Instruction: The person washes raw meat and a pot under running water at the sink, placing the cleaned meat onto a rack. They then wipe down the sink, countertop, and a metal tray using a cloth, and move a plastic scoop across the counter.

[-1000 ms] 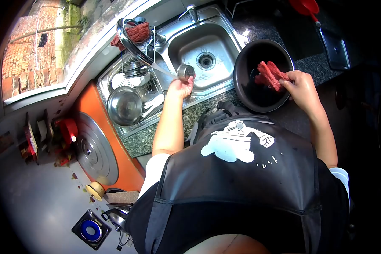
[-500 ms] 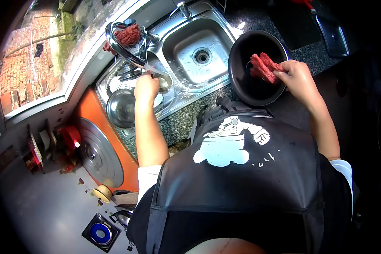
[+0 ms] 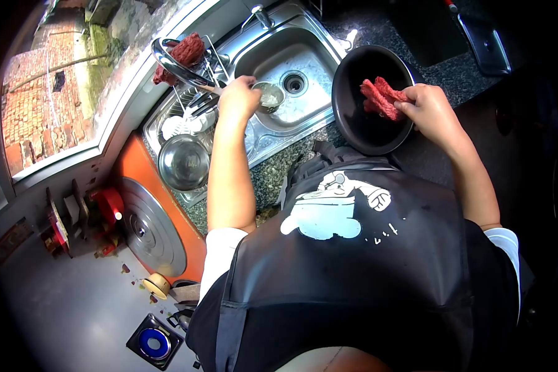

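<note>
The small metal cup point(image 3: 271, 99) is over the sink point(image 3: 285, 53), near the drain point(image 3: 293, 82), with its open side facing up. The left hand point(image 3: 240, 96) has its fingers closed on the rim of the cup. Further right, the red cloth point(image 3: 381, 98) is bunched over the opening of the dark bowl point(image 3: 347, 99), pinched between the thumb and fingers of the right hand point(image 3: 423, 106). The bowl is just beside the sink, on the speckled worktop point(image 3: 263, 162).

Left of the basin, the curved tap point(image 3: 175, 67) reaches over the dish rack point(image 3: 212, 59), and another red cloth point(image 3: 188, 49) hangs just behind it. A round metal pan point(image 3: 184, 162) and some white items point(image 3: 178, 126) lie on that side. A dark tray point(image 3: 485, 48) is at the far right.
</note>
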The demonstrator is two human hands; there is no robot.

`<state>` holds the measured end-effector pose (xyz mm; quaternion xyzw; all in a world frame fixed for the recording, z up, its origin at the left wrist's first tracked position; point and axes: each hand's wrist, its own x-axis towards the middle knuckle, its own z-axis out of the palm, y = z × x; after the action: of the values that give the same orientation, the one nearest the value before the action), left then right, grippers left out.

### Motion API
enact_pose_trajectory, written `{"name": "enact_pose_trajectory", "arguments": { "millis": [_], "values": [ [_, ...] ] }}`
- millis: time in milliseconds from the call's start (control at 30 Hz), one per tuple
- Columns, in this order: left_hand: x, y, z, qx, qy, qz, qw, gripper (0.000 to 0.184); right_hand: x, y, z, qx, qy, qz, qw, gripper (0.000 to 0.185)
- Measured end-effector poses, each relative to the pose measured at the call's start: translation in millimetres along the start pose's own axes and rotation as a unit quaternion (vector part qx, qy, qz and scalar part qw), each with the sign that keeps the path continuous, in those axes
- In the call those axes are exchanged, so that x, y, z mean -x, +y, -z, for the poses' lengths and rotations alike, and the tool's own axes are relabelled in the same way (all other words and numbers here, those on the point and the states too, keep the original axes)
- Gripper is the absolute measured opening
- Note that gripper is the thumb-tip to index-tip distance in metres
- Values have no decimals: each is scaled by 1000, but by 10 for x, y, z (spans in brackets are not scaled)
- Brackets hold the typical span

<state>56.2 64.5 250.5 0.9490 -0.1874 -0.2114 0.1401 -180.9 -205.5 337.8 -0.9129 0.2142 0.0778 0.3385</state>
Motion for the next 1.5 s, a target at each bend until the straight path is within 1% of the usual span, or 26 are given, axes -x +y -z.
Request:
{"name": "enact_pose_trajectory", "arguments": {
  "millis": [67, 167, 200, 267, 333, 367, 467, 500, 533, 600, 633, 733, 767, 867, 900, 1000, 1033, 1133, 1167, 1267, 1300, 1333, 1400, 1433, 1500],
  "values": [
    [-98, 126, -118, 35, 9, -20, 999, 40, 12, -2, 11, -4, -1, -10, 1000, 17],
    [-241, 282, -274, 46, 53, -41, 997, 36, 18, 3, 24, -3, -6, -25, 1000, 16],
    [-314, 281, -333, 64, 45, -39, 996, 36, 23, 5, 30, -2, -7, -31, 1000, 16],
    [-434, 179, -502, 102, 40, -38, 993, 38, 46, 21, 35, -7, 2, -13, 1000, 16],
    [-518, -26, -739, 127, 86, -28, 988, 43, 42, 25, 55, -8, 10, -4, 1000, 16],
    [-524, -126, -809, 137, 68, -1, 988, 44, 44, 29, 56, -7, 10, -5, 1000, 16],
    [-543, -374, -1015, 195, 28, 99, 975, 41, 36, 14, 47, -4, 9, -13, 1000, 16],
    [-706, -682, -1339, 169, 64, 75, 981, 34, 32, 6, 38, -1, 7, -16, 1000, 16],
    [-663, -679, -1316, 202, 17, 115, 973, 33, 31, 6, 24, 3, 6, -18, 1000, 16],
    [-598, -688, -1250, 267, -73, 191, 942, 30, 9, 1, 7, 13, 4, -18, 1000, 16],
    [-569, -714, -1234, 325, -92, 217, 916, 28, -1, -6, 6, 11, 4, -14, 1000, 17],
    [-391, -700, -1169, 401, -93, 281, 867, 28, 0, -58, 5, 3, -4, -17, 1000, 17],
    [-396, -704, -1170, 394, -99, 315, 857, 26, 0, -97, 16, -2, -10, -26, 1000, 17],
    [-354, -866, -1220, 528, -194, 345, 751, 26, -21, -152, 4, -5, -18, -31, 999, 17],
    [-321, -855, -1226, 559, -189, 354, 726, 27, -29, -169, 2, -4, -18, -29, 999, 17],
    [-393, -1084, -1420, 612, -224, 410, 638, 29, -94, -309, 12, 13, -45, -20, 999, 17],
    [-367, -1123, -1442, 636, -240, 375, 630, 28, -125, -373, 4, 27, -48, -10, 998, 17],
    [-330, -1254, -1445, 627, -264, 360, 638, 28, -293, -584, -81, 45, -55, 16, 997, 18],
    [-314, -1302, -1499, 628, -230, 335, 664, 27, -373, -595, -123, 55, -50, 48, 996, 19],
    [-174, -1220, -1353, 684, -179, 295, 643, 27, -602, -802, -264, 10, -84, 25, 996, 20],
    [-119, -1115, -1226, 690, -173, 275, 647, 27, -688, -795, -362, -9, -84, 51, 995, 21],
    [-129, -1087, -1218, 707, -170, 263, 634, 27, -773, -835, -435, -32, -103, 24, 994, 23],
    [-171, -1064, -1218, 740, -164, 239, 607, 27, -973, -790, -652, -51, -116, 14, 992, 25],
    [-263, -1155, -1341, 745, -162, 235, 603, 27, -1066, -721, -776, -72, -118, 10, 990, 26],
    [-537, -1509, -1685, 781, -136, 185, 581, 27, -1239, -552, -1038, -104, -123, 8, 987, 26]
  ]
}}
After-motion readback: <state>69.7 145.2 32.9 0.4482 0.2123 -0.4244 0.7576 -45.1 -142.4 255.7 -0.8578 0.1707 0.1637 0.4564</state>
